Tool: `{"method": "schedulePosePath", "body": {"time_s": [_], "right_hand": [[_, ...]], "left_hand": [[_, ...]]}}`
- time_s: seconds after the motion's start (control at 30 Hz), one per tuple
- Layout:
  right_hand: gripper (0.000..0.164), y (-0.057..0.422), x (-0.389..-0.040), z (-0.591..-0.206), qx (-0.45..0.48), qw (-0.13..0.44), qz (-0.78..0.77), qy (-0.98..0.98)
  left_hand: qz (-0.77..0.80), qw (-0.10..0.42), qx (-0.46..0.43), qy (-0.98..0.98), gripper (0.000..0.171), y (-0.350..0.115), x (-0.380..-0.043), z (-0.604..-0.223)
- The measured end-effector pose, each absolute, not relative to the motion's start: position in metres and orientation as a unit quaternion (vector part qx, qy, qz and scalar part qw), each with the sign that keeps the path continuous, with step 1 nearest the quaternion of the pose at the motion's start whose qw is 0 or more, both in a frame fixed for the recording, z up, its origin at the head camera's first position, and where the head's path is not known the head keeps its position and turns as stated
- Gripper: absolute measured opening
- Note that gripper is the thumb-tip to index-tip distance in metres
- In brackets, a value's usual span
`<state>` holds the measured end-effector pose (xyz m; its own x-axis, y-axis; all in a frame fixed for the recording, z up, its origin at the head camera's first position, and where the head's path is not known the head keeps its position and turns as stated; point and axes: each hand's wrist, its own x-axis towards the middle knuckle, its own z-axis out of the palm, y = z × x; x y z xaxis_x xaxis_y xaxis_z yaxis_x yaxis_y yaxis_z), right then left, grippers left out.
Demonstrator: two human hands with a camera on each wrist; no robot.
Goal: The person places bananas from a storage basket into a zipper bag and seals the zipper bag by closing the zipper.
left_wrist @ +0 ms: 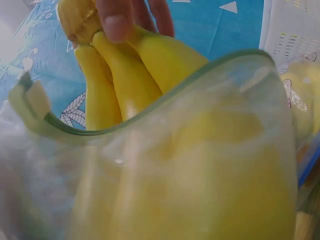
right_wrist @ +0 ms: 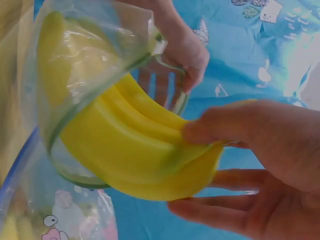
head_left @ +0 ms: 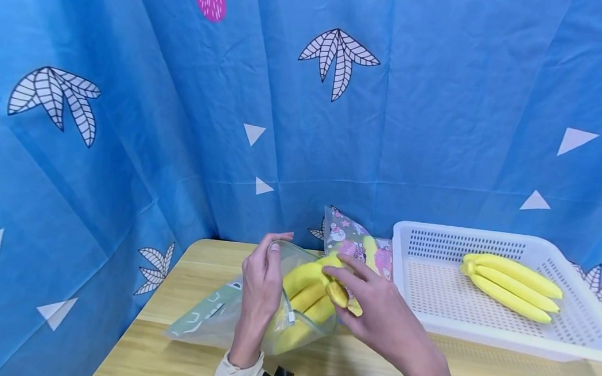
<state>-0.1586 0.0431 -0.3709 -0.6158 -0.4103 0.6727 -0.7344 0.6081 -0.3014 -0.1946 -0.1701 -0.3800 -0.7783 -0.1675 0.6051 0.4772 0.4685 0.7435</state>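
Observation:
A bunch of yellow bananas (head_left: 303, 277) lies partly inside a clear zip bag (head_left: 205, 317), its stem end sticking out of the mouth. My right hand (head_left: 377, 299) grips that stem end between thumb and fingers. At the far side of the mouth, my left hand (head_left: 261, 283) holds the bag's green rim, with the thumb over the edge. Through the clear plastic, left fingers (right_wrist: 161, 87) show in the right wrist view. The left wrist view has the banana bunch (left_wrist: 127, 75) rising out of the open mouth, a slider at the rim's left end.
Behind the right hand stands a printed clear bag (head_left: 337, 227) with yellow fruit inside. A white perforated basket (head_left: 464, 230) at the right holds another banana bunch (head_left: 515, 284). Everything rests on a wooden table (head_left: 136, 347) backed by a blue patterned curtain (head_left: 439, 133).

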Motion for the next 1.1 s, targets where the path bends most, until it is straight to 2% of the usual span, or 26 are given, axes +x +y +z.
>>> {"method": "schedulePosePath", "body": {"time_s": [0.07, 0.23, 0.33, 0.53, 0.67, 0.77, 0.9, 1.1], "right_hand": [[0.057, 0.042, -0.158, -0.371, 0.341, 0.300, 0.283, -0.845], [0.054, 0.037, -0.163, -0.371, 0.319, 0.387, 0.278, -0.819], [0.051, 0.036, -0.165, -0.371, 0.303, 0.411, 0.276, -0.815], [0.040, 0.034, -0.164, -0.373, 0.307, 0.374, 0.309, -0.819], [0.042, 0.032, -0.164, -0.374, 0.313, 0.346, 0.332, -0.819], [0.035, 0.032, -0.162, -0.374, 0.316, 0.335, 0.330, -0.824], [0.027, 0.033, -0.160, -0.373, 0.321, 0.327, 0.327, -0.826], [0.031, 0.032, -0.157, -0.371, 0.310, 0.342, 0.362, -0.810]], "left_hand": [[-0.502, 0.314, -0.097, -0.800, 0.033, -0.170, -0.194, -0.380], [-0.491, 0.308, -0.099, -0.808, 0.035, -0.171, -0.194, -0.380], [-0.494, 0.311, -0.104, -0.805, 0.035, -0.171, -0.194, -0.380], [-0.505, 0.307, -0.116, -0.798, 0.034, -0.170, -0.195, -0.380], [-0.507, 0.300, -0.113, -0.800, 0.034, -0.170, -0.194, -0.379], [-0.505, 0.296, -0.115, -0.802, 0.034, -0.169, -0.194, -0.379], [-0.502, 0.298, -0.118, -0.803, 0.034, -0.168, -0.194, -0.379], [-0.495, 0.295, -0.116, -0.809, 0.035, -0.167, -0.193, -0.379]]}}
